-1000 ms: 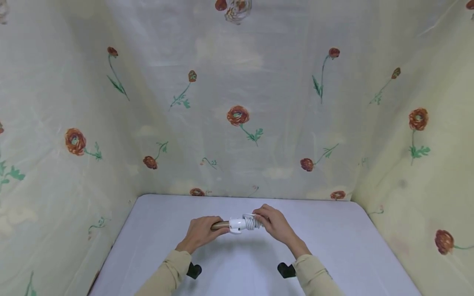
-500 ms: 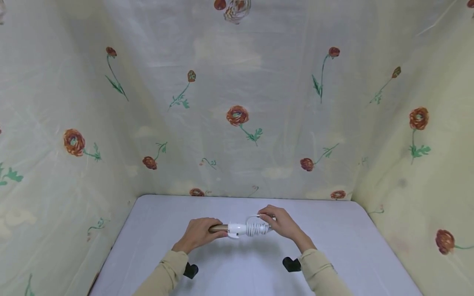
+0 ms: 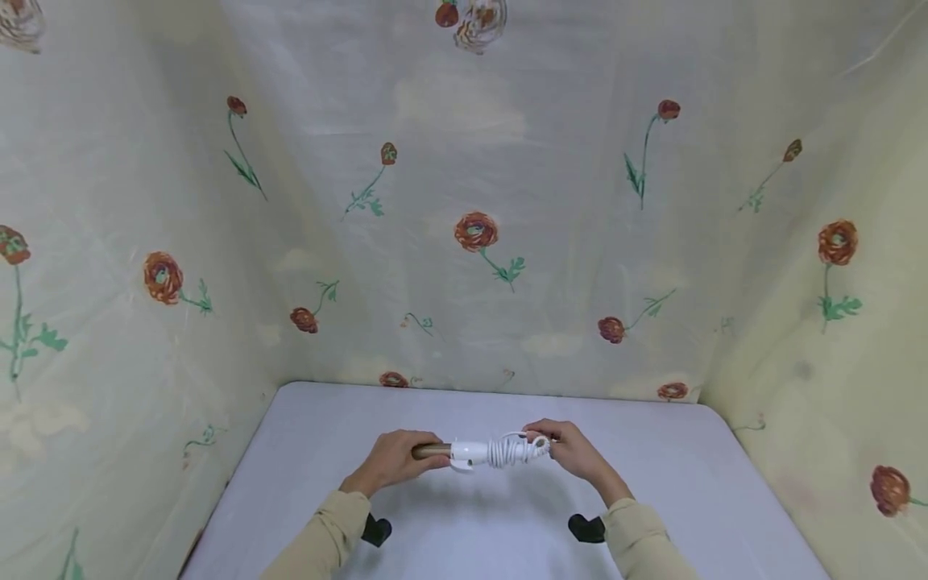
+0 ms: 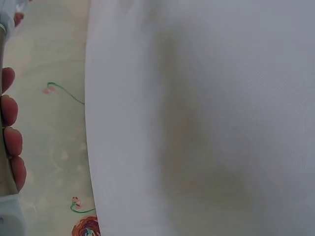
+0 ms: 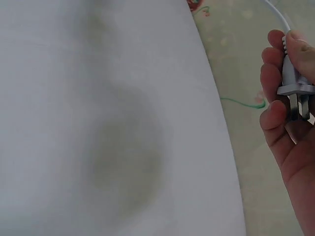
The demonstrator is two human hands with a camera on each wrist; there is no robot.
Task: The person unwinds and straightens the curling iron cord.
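A curling iron with a white handle [image 3: 470, 453] and a brownish-gold barrel [image 3: 431, 451] is held level above the table. My left hand [image 3: 395, 461] grips the barrel; in the left wrist view its fingertips [image 4: 13, 141] curl round it at the left edge. White cord [image 3: 510, 452] lies in several coils round the handle, with a small loop at its right end. Beside that end, my right hand [image 3: 577, 453] pinches the cord's two-pin plug [image 5: 294, 78] between thumb and fingers, its prongs pointing toward the palm in the right wrist view.
A white-covered table [image 3: 471, 532] spreads beneath both hands, shaded under the iron. Flower-printed curtains [image 3: 478, 322] stand at the back and both sides. Dark wrist pieces [image 3: 377, 531] show below the beige sleeves [image 3: 329, 528].
My right hand has shifted right, from over the coils to beyond the handle's end. More of the coiled cord shows. My left hand keeps its grip on the barrel. The head view has shifted slightly.
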